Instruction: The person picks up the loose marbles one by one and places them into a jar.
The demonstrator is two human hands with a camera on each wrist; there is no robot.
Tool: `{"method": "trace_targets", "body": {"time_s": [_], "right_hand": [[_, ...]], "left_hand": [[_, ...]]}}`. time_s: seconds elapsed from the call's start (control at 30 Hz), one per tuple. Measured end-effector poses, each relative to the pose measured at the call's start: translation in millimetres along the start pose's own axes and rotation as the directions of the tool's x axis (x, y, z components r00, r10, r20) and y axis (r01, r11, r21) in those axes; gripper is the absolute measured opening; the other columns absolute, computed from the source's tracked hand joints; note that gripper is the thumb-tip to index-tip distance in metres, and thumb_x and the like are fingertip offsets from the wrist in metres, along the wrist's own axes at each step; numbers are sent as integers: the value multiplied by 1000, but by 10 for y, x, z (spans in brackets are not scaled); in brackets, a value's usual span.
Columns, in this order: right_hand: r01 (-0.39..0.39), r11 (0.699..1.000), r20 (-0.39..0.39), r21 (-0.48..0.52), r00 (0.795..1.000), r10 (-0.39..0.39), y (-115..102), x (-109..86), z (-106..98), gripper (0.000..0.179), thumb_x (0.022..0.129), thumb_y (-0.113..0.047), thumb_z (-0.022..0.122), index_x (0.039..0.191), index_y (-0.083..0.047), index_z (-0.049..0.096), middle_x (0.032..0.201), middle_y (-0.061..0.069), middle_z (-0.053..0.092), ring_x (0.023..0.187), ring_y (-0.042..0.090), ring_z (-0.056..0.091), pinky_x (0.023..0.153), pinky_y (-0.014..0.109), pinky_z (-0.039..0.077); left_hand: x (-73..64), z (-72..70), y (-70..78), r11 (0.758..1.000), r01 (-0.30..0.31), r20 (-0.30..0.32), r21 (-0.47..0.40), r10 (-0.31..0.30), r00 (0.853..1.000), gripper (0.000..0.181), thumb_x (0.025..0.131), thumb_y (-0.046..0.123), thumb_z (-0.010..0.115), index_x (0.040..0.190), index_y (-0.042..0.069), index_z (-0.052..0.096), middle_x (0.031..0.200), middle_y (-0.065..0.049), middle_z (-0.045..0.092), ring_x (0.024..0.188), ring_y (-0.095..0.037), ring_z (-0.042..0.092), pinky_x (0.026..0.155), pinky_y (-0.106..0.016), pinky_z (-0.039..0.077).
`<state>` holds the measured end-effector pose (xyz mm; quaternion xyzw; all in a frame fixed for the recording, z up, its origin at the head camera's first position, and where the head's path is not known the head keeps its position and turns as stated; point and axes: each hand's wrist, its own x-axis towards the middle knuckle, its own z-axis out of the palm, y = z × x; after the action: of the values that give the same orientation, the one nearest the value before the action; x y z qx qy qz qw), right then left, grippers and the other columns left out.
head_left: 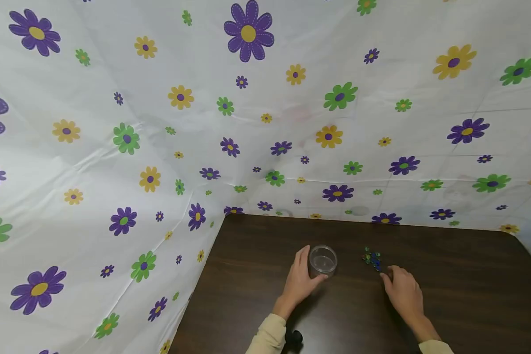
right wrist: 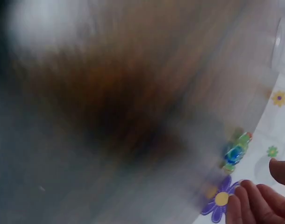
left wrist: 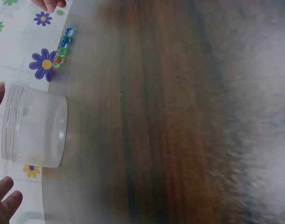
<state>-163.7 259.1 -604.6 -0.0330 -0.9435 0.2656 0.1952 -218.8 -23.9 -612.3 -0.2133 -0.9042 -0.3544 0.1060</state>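
Observation:
A clear round jar [head_left: 323,260] stands upright on the dark wooden table, its threaded rim uppermost in the left wrist view. My left hand [head_left: 298,285] is spread around its near left side. In the left wrist view the fingers [left wrist: 11,203] and thumb show on either side of the jar [left wrist: 37,126], with gaps to its wall. To the right of the jar lies a small cluster of glass marbles [head_left: 372,258], blue and green with some orange. Just in front of them hovers my right hand [head_left: 404,292], thumb and fingers [right wrist: 254,200] apart, nothing between them.
The brown tabletop [head_left: 460,275] extends to both sides of the hands. A white flower-printed sheet [head_left: 292,108] hangs behind the table and along its left side. Beside my left wrist is a small round black object [head_left: 295,338].

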Motion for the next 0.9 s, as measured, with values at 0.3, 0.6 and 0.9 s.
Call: {"method": "trace_targets", "body": {"time_s": [0.3,0.6,0.9], "right_hand": [[25,999,-15,29,1000,-25,76,174,66,30,87,-6,80,103,15,66,79,15,62,64,29,58,56,51,49],[-17,1000,65,20,998,16,100,282,94,29,90,-6,78,104,16,66,84,22,65,70,35,62,60,54,52],[-44,999,165,-8,985,45,154,327,159,25,90,-6,78,102,15,68,85,21,66,72,35,65,64,54,53]], "left_hand": [[148,14,-37,999,33,111,-24,-30,993,94,89,37,83,159,1,32,156,-14,42,138,-30,49,107,-46,46],[255,18,-21,999,45,133,8,-46,990,88,92,38,80,159,4,35,155,-12,45,139,-27,48,109,-42,44],[233,77,-47,999,42,131,-9,-41,990,85,92,36,81,158,4,38,153,-10,47,138,-25,49,108,-40,45]]}}
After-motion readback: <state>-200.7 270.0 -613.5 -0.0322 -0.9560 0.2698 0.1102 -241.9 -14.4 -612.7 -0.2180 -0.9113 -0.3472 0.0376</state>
